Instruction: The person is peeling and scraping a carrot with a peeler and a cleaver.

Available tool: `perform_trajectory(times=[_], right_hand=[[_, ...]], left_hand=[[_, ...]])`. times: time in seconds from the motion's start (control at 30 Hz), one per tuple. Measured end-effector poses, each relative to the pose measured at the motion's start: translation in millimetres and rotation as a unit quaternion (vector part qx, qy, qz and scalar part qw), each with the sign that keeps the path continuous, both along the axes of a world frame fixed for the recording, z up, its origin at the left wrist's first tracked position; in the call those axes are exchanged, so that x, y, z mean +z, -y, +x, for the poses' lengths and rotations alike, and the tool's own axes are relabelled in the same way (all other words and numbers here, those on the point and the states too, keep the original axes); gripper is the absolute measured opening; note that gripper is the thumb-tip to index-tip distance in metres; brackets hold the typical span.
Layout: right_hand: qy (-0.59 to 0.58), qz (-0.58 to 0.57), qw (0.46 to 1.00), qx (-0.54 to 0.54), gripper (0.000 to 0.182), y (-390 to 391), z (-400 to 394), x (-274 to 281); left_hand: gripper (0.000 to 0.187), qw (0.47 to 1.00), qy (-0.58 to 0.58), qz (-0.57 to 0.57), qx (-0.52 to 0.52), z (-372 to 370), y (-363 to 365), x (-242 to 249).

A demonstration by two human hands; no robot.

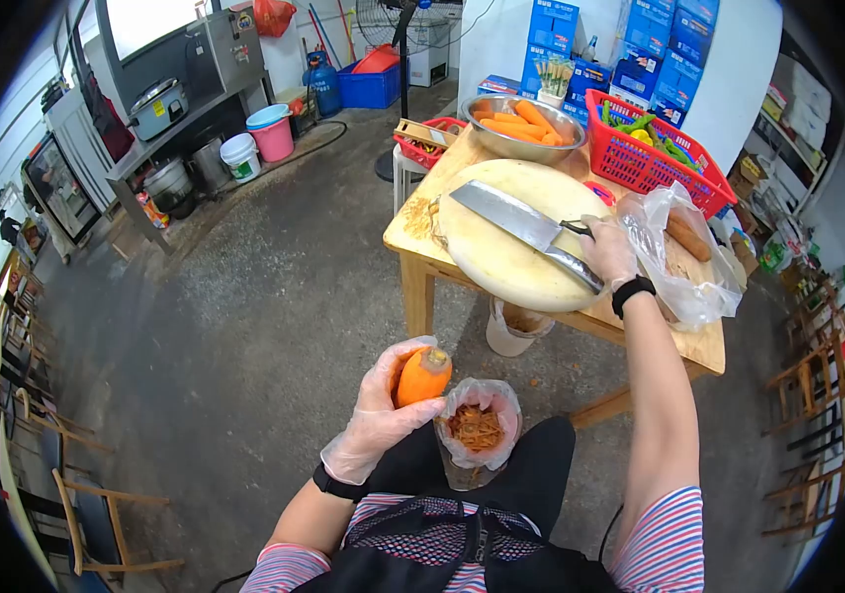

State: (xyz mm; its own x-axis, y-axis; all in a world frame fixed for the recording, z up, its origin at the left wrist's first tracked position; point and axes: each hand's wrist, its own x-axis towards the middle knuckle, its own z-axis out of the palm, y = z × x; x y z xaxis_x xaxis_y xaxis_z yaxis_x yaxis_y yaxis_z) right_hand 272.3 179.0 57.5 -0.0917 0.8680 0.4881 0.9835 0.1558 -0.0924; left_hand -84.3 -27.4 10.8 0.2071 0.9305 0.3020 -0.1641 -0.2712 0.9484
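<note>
My left hand [383, 395], in a clear plastic glove, holds an orange carrot [424, 379] above a lined bin [509, 395] with peelings inside. My right hand [608, 252], gloved too, is at the right edge of a round cutting board [501, 183]. Its fingers are closed on a small black-handled tool [575, 226], whose far part is hard to make out. A large cleaver [506, 214] lies flat on the board, its handle just below my right hand. Beside that hand is a clear plastic bag [684, 287] with a brownish carrot [687, 237].
A metal bowl of carrots [519, 127] and a red basket [655, 163] of green vegetables stand at the back of the wooden table [409, 237]. A white bucket [509, 341] is under its edge. Chairs line both sides; a fan stands behind.
</note>
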Motion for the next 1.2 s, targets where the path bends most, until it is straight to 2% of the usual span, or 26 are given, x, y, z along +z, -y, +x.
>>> perform_trajectory(times=[0.07, 0.13, 0.23, 0.33, 0.5, 0.57, 0.63, 0.7, 0.77, 0.83, 0.9, 0.93, 1.03, 1.1, 1.13, 1.2], right_hand=[[0.033, -0.032, 0.999, 0.005, 0.034, 25.7, -25.6, 14.3], [0.082, -0.073, 0.994, -0.003, 0.03, 32.5, -30.0, 5.1], [0.052, -0.126, 0.991, 0.0, 0.031, 33.0, -36.7, 2.9], [0.072, -0.082, 0.993, 0.033, 0.03, 31.7, -38.7, -8.8], [0.064, -0.061, 0.995, 0.047, 0.029, 36.8, -49.9, -4.0], [-0.017, -0.084, 0.995, 0.041, 0.029, 56.7, -59.6, 9.9], [-0.054, -0.058, 0.996, 0.045, 0.023, 83.0, -61.0, 7.9], [-0.16, 0.005, 0.982, 0.104, 0.019, 122.0, -63.2, 10.3], [-0.262, -0.028, 0.958, 0.114, 0.021, 164.9, -69.7, 8.1], [-0.324, -0.096, 0.936, 0.104, 0.034, 205.0, -75.0, -0.5], [-0.325, -0.081, 0.933, 0.135, 0.041, 241.6, -79.7, -8.6], [-0.279, -0.008, 0.945, 0.173, 0.043, 251.2, -80.4, -20.6], [-0.137, -0.023, 0.979, 0.148, 0.04, 287.9, -77.1, -36.7], [-0.132, -0.017, 0.98, 0.149, 0.041, 304.3, -75.5, -43.4], [-0.123, -0.012, 0.98, 0.156, 0.042, 311.1, -75.4, -45.6], [-0.123, -0.018, 0.982, 0.142, 0.043, 320.8, -75.0, -47.0]], left_hand=[[0.067, 1.0, 0.002, -0.002, 0.014, 4.3, -2.3, 0.6], [0.067, 1.0, 0.001, -0.005, 0.026, 8.6, -1.2, -1.0], [0.064, 0.999, 0.016, 0.008, 0.039, 14.3, -3.6, -5.4], [0.063, 0.998, -0.009, 0.024, 0.05, 15.9, -2.4, -8.9], [0.06, 0.981, -0.151, 0.063, 0.101, 17.9, 1.2, -8.3], [0.059, 0.978, -0.159, 0.072, 0.112, 18.5, 2.4, -8.7], [0.057, 0.976, -0.165, 0.08, 0.121, 18.6, 3.0, -10.0], [0.054, 0.976, -0.155, 0.052, 0.144, 20.1, 2.2, -11.0], [0.054, 0.973, -0.169, 0.046, 0.148, 23.2, 0.1, -11.4], [0.053, 0.97, -0.188, 0.043, 0.146, 26.1, -1.7, -12.4], [0.05, 0.966, -0.214, 0.038, 0.138, 30.3, -3.8, -13.5], [0.05, 0.967, -0.215, 0.038, 0.132, 32.5, -4.6, -15.2], [0.046, 0.966, -0.237, 0.018, 0.106, 34.4, -5.9, -27.0], [0.047, 0.962, -0.232, 0.098, 0.106, 36.5, -5.9, -41.8], [0.044, 0.956, -0.24, 0.092, 0.142, 36.9, -2.7, -47.5], [0.042, 0.968, -0.212, 0.046, 0.127, 36.3, -0.3, -51.6]])
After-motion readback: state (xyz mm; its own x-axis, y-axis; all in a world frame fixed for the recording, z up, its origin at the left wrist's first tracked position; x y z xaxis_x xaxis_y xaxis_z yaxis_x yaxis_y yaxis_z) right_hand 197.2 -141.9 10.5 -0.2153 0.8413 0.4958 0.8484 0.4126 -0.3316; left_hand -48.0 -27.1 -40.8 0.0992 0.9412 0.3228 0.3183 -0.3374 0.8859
